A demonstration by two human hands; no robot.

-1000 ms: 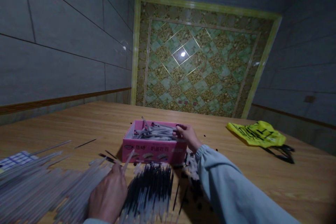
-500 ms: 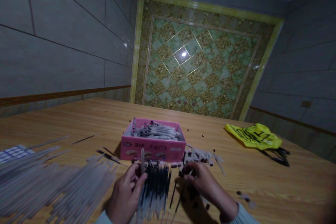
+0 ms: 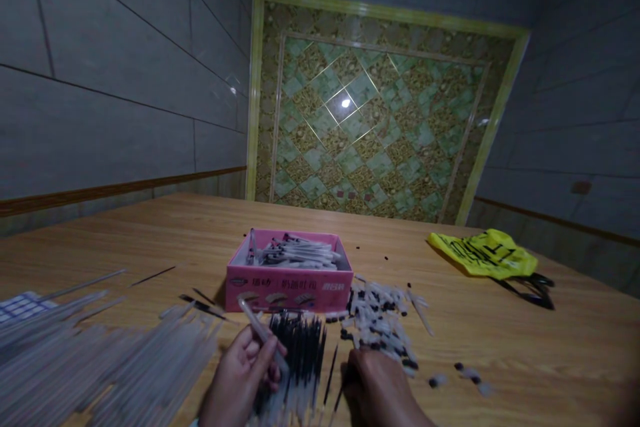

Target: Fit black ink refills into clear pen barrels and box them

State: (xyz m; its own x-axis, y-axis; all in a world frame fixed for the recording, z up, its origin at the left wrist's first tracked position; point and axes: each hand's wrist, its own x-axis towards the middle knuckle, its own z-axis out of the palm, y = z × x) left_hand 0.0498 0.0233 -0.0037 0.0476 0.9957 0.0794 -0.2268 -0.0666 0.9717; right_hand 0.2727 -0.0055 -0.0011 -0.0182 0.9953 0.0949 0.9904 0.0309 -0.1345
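My left hand (image 3: 245,370) is closed in a pinch around a translucent pen barrel (image 3: 261,330), which tilts with its upper end to the left. Just right of it lies a bunch of black-ended pen refills (image 3: 300,353), side by side with their pale ends toward me. My right hand (image 3: 375,387) is low on the table with its fingers curled under. Its fingertips are hidden beside a loose refill (image 3: 341,393), and what they hold I cannot make out. Beyond it spreads a heap of small clear and black pen caps (image 3: 383,320).
A pink box (image 3: 290,290) of filled pens stands behind the refills. Many long clear tubes (image 3: 145,360) lie at left beside a checked cloth (image 3: 25,307). A yellow bag (image 3: 485,253) with black straps is at right on the wooden table (image 3: 175,227).
The pen barrel in my left hand has gone from upright to tilted and lower. My right hand has drawn back toward me, uncovering the caps. The view has shifted slightly.
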